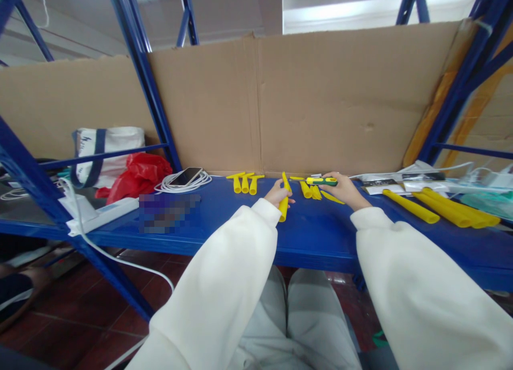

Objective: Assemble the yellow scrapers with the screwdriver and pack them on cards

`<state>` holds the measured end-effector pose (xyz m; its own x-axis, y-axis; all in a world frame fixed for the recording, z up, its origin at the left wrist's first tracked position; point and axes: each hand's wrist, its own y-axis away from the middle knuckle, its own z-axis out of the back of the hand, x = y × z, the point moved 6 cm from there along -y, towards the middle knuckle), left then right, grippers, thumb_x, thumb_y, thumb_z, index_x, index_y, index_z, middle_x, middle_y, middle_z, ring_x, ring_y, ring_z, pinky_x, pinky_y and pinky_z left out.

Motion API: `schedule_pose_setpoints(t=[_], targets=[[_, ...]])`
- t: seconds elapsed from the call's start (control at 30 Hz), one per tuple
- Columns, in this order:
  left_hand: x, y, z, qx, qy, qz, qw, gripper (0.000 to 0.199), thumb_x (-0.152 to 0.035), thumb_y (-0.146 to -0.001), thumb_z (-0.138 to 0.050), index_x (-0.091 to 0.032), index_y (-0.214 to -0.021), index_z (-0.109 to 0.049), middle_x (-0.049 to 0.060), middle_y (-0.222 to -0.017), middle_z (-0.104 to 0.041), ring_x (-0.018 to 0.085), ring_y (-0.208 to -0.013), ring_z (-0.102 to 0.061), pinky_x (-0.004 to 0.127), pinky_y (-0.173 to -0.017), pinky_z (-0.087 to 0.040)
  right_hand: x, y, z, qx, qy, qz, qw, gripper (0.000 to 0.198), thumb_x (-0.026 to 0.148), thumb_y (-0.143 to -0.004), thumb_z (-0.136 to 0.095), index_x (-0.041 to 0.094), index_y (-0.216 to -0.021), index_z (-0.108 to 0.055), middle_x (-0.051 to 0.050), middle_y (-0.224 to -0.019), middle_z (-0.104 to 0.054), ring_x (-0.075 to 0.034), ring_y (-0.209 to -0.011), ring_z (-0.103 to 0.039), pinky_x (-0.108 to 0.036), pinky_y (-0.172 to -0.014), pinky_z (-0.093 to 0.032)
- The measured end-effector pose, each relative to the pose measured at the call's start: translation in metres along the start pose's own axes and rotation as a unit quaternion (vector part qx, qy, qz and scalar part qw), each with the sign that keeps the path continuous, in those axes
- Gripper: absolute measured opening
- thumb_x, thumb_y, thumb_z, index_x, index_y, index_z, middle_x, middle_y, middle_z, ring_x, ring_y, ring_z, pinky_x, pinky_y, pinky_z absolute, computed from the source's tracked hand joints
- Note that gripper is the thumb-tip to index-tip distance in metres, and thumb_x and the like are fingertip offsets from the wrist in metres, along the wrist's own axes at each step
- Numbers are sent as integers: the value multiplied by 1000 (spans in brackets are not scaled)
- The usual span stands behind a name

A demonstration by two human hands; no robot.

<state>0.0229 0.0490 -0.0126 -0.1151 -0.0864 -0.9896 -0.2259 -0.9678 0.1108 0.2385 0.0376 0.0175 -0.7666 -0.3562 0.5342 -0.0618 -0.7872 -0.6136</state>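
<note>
My left hand (275,194) is closed around a yellow tube (283,210) whose open end points toward me, with a thin yellow strip rising at its far end. In my right hand (342,187) is a yellow and green handle (321,181), which looks like a utility knife; its blade does not show clearly. Below and beside that handle lie short yellow tube pieces (305,190) and a curved yellow offcut (332,197). Left of my left hand, three yellow T-shaped tube pieces (245,184) lie in a row on the blue shelf (224,226).
Several longer yellow tubes (444,207) lie at the right. A phone (186,176) rests on a coiled white cable (162,186) at the left, near a red plastic bag (138,175) and a white power strip (106,214). Cardboard (320,103) walls the back; blue posts (154,92) stand around.
</note>
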Motion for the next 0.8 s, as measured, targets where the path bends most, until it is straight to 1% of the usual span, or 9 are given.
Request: schedule_pose_setpoints(t=[0.17,0.3,0.4,0.6,0.7,0.8], targets=[[1,0,0,0,-5,2,1000,74,-3,-84,-54,-28,-148,-29,7,-110,-64,7,-53,-59,19,-48,-45,-2,-2,-1,-9,-14,24,1000,23,27,-70,-72,19,-92,-70,-7,-91,-75,-24,-85,-68,-38,-81,-52],[0,0,0,3,-8,1,1000,72,-1,-84,-52,-27,-147,-28,7,-109,-65,6,-51,-58,18,-45,-43,-2,-3,-1,-15,-24,34,999,23,28,-70,-73,19,-91,-71,-7,-89,-75,-25,-83,-68,-39,-79,-53],[0,1,-1,7,-10,-2,1000,71,-1,-84,-51,-26,-147,-28,7,-110,-65,6,-51,-58,18,-44,-43,-2,-2,-1,-14,-25,34,999,22,28,-70,-73,19,-90,-71,-7,-89,-74,-25,-83,-68,-39,-79,-53],[-1,2,-1,3,-20,2,1000,72,-1,-85,-52,-28,-147,-29,5,-106,-65,7,-52,-58,18,-46,-44,-1,-3,0,-15,-30,35,999,24,29,-69,-73,19,-90,-71,-7,-89,-74,-24,-83,-67,-38,-79,-52],[-1,2,-1,6,-26,2,1000,71,0,-85,-49,-27,-147,-28,5,-105,-65,7,-51,-57,18,-44,-43,0,-2,1,-14,-26,27,999,24,29,-69,-72,19,-90,-70,-7,-89,-74,-24,-81,-67,-38,-78,-52],[-2,3,-1,7,-41,0,999,70,-1,-85,-51,-27,-147,-29,5,-105,-64,7,-50,-57,17,-43,-42,2,-1,2,-14,-28,25,999,24,30,-68,-72,19,-90,-70,-6,-86,-73,-23,-78,-66,-37,-75,-51]])
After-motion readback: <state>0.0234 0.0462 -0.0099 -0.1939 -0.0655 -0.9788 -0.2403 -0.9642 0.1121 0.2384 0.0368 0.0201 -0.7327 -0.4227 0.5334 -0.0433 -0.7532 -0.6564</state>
